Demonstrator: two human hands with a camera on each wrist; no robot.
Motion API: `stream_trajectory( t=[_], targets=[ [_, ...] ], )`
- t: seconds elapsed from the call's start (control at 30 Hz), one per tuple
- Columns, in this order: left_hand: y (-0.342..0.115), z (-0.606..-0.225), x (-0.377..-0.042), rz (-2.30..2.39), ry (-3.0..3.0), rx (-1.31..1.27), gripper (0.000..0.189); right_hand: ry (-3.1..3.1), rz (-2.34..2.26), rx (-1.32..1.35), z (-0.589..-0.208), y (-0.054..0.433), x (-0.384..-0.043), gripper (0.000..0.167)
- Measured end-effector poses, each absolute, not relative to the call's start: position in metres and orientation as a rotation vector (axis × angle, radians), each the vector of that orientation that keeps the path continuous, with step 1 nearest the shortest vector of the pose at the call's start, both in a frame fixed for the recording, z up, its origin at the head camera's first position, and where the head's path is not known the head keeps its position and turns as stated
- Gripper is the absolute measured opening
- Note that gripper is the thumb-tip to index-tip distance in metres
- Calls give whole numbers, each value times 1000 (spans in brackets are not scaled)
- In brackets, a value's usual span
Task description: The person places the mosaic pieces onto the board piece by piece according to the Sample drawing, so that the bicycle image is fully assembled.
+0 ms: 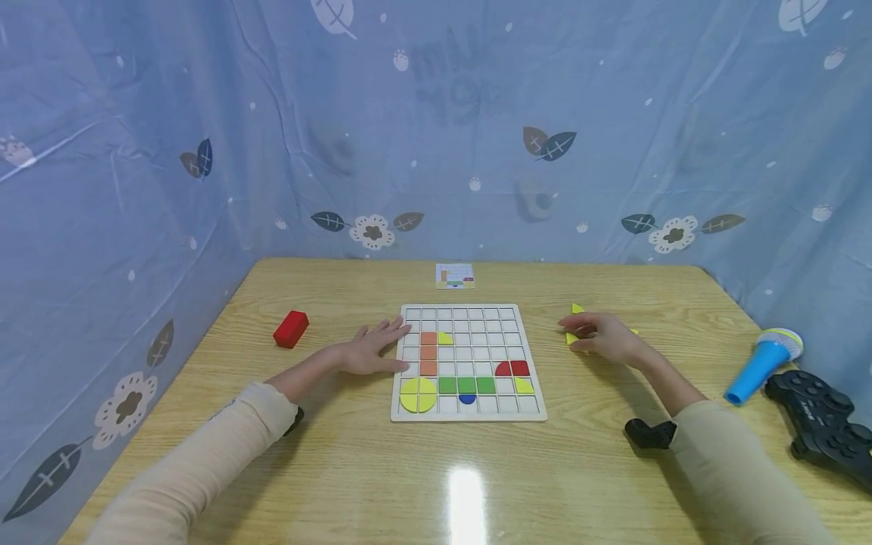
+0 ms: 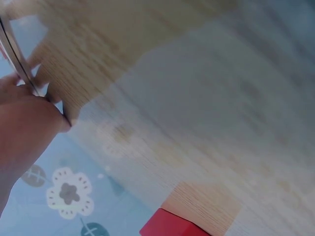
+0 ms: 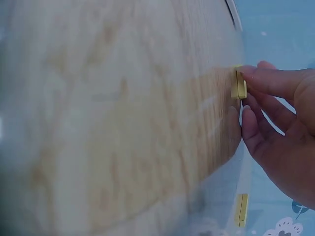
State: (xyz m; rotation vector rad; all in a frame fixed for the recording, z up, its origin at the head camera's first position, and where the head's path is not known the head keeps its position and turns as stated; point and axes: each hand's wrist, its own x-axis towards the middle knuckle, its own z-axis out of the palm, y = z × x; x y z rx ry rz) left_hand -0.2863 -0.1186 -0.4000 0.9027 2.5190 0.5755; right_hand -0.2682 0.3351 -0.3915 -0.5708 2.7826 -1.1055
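Note:
A white square grid board (image 1: pixel 470 309) lies on the table with coloured flat tiles in some cells. At its lower left, several yellow quarter tiles make a circle (image 1: pixel 418 394). Orange tiles (image 1: pixel 428 353) stand in a column, green tiles (image 1: pixel 466 385) in a row, above a blue half-round tile (image 1: pixel 467 399). My left hand (image 1: pixel 371 349) rests with spread fingers against the board's left edge. To the right of the board, my right hand (image 1: pixel 602 337) pinches a small yellow tile (image 3: pixel 240 83) at the tabletop. Another yellow tile (image 1: pixel 577 308) shows just beyond its fingers.
A small printed pattern card (image 1: pixel 455 276) lies behind the board. A red block (image 1: pixel 291 329) sits on the left. At the right edge are a blue toy microphone (image 1: pixel 758 369) and a black game controller (image 1: pixel 820 416). Patterned blue cloth (image 1: pixel 436 166) hangs around the table.

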Motion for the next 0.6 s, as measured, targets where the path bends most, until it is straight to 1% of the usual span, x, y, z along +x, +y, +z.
stream_trajectory(
  t=[0.23, 0.6],
  targets=[
    [-117, -396, -285, 594, 2518, 913, 82, 2765, -1125, -561, -390, 334, -269, 37],
    [-118, -397, -284, 581, 2526, 909, 81, 2738, -1191, -401, -392, 338, -268, 39]
  ],
)
